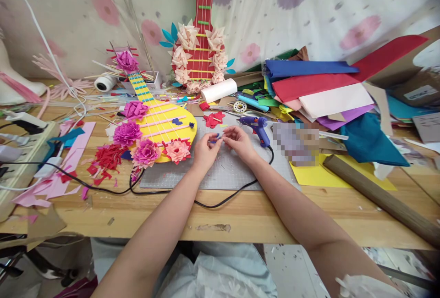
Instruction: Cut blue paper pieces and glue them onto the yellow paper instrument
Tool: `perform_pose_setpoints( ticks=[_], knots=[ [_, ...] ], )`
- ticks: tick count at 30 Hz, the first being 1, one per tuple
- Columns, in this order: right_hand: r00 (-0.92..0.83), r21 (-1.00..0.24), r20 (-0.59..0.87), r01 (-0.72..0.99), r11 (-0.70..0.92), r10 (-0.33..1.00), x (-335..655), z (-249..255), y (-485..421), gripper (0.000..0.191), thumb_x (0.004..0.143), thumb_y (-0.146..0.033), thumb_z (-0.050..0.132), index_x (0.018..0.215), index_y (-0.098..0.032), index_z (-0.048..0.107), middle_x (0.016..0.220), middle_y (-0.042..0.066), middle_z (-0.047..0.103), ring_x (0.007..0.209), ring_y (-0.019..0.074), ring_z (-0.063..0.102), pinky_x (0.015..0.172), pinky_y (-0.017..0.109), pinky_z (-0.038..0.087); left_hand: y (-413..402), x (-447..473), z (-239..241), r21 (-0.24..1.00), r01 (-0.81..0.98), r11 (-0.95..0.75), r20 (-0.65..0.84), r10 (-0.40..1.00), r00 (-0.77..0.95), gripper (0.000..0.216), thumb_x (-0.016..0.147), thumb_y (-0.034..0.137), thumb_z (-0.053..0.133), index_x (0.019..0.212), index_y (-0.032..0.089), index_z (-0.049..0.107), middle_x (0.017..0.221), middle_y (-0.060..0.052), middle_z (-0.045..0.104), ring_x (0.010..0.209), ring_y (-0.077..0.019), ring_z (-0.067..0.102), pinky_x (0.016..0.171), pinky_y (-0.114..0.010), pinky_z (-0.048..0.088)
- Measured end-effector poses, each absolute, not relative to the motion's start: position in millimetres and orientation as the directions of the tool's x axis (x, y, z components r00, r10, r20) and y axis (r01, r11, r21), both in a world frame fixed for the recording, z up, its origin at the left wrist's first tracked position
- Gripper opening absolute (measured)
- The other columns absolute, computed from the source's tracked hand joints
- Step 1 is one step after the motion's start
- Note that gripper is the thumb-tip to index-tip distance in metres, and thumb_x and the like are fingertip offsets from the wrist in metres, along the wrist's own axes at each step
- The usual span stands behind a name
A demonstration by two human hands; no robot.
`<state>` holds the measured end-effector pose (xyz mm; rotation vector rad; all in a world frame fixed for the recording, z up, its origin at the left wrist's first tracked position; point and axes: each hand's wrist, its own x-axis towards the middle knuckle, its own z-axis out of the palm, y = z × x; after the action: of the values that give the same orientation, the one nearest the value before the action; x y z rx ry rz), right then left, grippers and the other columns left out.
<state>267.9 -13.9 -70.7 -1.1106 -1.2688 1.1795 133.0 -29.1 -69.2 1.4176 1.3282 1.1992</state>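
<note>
Nearest, this side of the grey cutting mat (pixel 227 175), is the wooden table (pixel 247 227), with a black cord (pixel 211 207) looping past the mat's near edge. Both hands are raised over the middle of the mat, and the small blue piece (pixel 216 139) is between them. The step in hand is judged to be fine fingertip handling. It is best done with a light pinch at the edges, wrists low and steady, and skin well away from the nozzle of the glue gun (pixel 256 126), which points towards the hands from the mat's far right part.

Fingers: the left hand (pixel 206 150) pinches the piece between thumb and forefinger. The right hand (pixel 239 141) brings thumb and forefinger together at its other end; whether these grip or only touch it cannot be told.

Left of the hands, the yellow model guitar (pixel 165 126) overlaps the mat's left side. A red paper flower (pixel 213 119) lies at the mat's far part. Beyond the mat, folded coloured sheets (pixel 316 85) are piled to the right, and a red model guitar (pixel 197 62) stands farthest back
</note>
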Motion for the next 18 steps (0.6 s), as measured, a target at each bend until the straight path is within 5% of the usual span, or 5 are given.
perform_pose_setpoints(
  ticks=[6,12,18],
  knots=[
    [-0.068,-0.998,0.058,-0.025,0.057,0.996,265.7,-67.8,-15.8,0.036,0.058,-0.039,0.073,0.081,-0.020,0.052,0.070,-0.002,0.055,0.058,0.0087,0.050,0.045,0.020,0.037,-24.7,132.8,-68.4,0.998,-0.045,0.038,-0.038,0.999,-0.002,0.011,0.069,0.021,0.063,0.075,0.014,0.058,0.060,0.002,0.058,0.046,-0.0092,0.056,0.034,-0.017,0.038],
    [0.039,-0.999,0.045,0.014,0.044,0.998,270.7,-66.5,-14.1,0.037,0.057,-0.045,0.071,0.078,-0.020,0.055,0.068,-0.002,0.056,0.053,0.0079,0.046,0.044,0.022,0.038,-24.6,130.2,-68.5,0.996,-0.075,0.051,-0.053,0.998,-0.025,0.017,0.069,0.018,0.063,0.085,0.013,0.060,0.070,0.000,0.062,0.046,-0.0058,0.054,0.034,-0.015,0.040],
    [0.092,-0.970,0.056,0.242,0.032,0.994,285.4,-65.8,-16.0,0.033,0.073,-0.052,0.056,0.071,-0.019,0.052,0.061,-0.001,0.056,0.048,0.0087,0.043,0.045,0.024,0.036,-23.7,129.4,-72.7,0.994,-0.089,0.057,-0.060,0.998,-0.032,0.021,0.072,0.017,0.059,0.092,0.012,0.065,0.072,-0.002,0.064,0.051,-0.0070,0.056,0.036,-0.015,0.042]
  ],
)
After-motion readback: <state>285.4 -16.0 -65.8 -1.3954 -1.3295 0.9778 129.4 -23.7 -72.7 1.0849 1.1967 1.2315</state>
